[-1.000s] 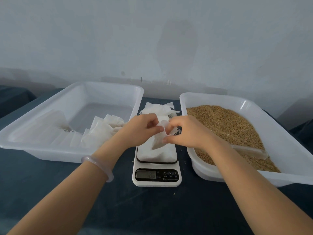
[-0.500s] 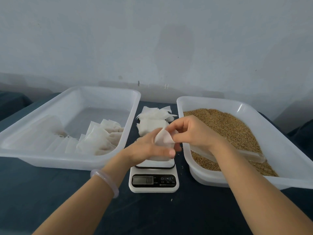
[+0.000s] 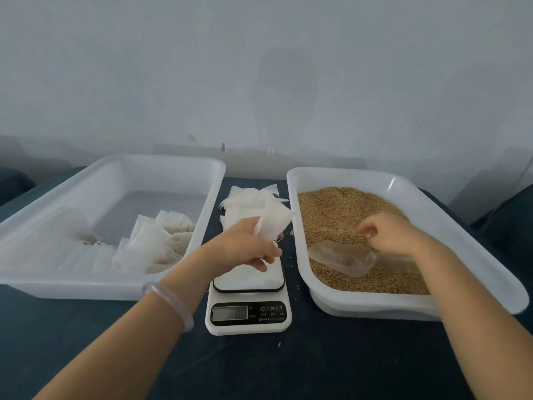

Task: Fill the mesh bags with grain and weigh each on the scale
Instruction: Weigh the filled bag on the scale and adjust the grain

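Two white trays sit on the dark table (image 3: 317,368): the left tray (image 3: 86,287), at centre left of the frame, holds filled bags (image 3: 155,249) piled toward its lower right corner, and the right tray (image 3: 360,308), at centre right, holds the grain (image 3: 331,209). Between them at lower centre stands the scale (image 3: 248,316), with a stack of empty bags (image 3: 248,200) just above it in the frame. The left hand (image 3: 248,248), a bracelet (image 3: 170,301) on its wrist, pinches an empty mesh bag (image 3: 274,223) above the scale's platform. The right hand (image 3: 389,235) hovers over the grain, fingers curled, just above a clear scoop (image 3: 340,256) lying in it; whether it grips the scoop cannot be told.
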Demonstrator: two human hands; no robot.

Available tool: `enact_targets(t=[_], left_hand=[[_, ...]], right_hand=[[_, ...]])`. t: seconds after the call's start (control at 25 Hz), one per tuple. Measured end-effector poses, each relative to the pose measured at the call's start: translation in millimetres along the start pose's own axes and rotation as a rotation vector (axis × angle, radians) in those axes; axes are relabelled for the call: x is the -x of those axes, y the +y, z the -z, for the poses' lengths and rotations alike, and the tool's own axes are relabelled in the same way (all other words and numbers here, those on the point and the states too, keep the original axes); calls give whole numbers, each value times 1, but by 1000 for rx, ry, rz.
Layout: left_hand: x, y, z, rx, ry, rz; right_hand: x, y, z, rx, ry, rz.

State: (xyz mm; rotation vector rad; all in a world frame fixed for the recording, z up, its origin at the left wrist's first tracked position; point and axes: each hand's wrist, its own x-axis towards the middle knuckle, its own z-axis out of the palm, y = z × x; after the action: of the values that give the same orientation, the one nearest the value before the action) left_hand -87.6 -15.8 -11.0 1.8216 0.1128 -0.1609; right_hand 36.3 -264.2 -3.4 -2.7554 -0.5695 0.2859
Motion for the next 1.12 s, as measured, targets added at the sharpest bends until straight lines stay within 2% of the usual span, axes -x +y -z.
enact_targets(t=[0.04,0.12,0.4,0.52,0.68,0.72,0.88,1.12], left_hand=[[-2,2,-3,21,37,-7],[-6,6,-11,60,48,-39],[-19,19,-33,77,86,-63],[-24,24,-41,36,133,-83],[-26,22,-44,-35,199,-93],[-26,21,-44,-47,210,-80],[-25,18,-42,-17,219,-64],[-25,21,-41,-59,238,-96]], right_hand=[[-1,16,-4,75,-46,-103],[-2,36,-8,72,-88,-161],[13,55,-3,47,-76,-44],[20,59,4,-28,40,-26],[24,64,17,326,371,22],[26,62,18,384,407,42],[23,45,9,417,310,123],[30,57,2,164,269,54]])
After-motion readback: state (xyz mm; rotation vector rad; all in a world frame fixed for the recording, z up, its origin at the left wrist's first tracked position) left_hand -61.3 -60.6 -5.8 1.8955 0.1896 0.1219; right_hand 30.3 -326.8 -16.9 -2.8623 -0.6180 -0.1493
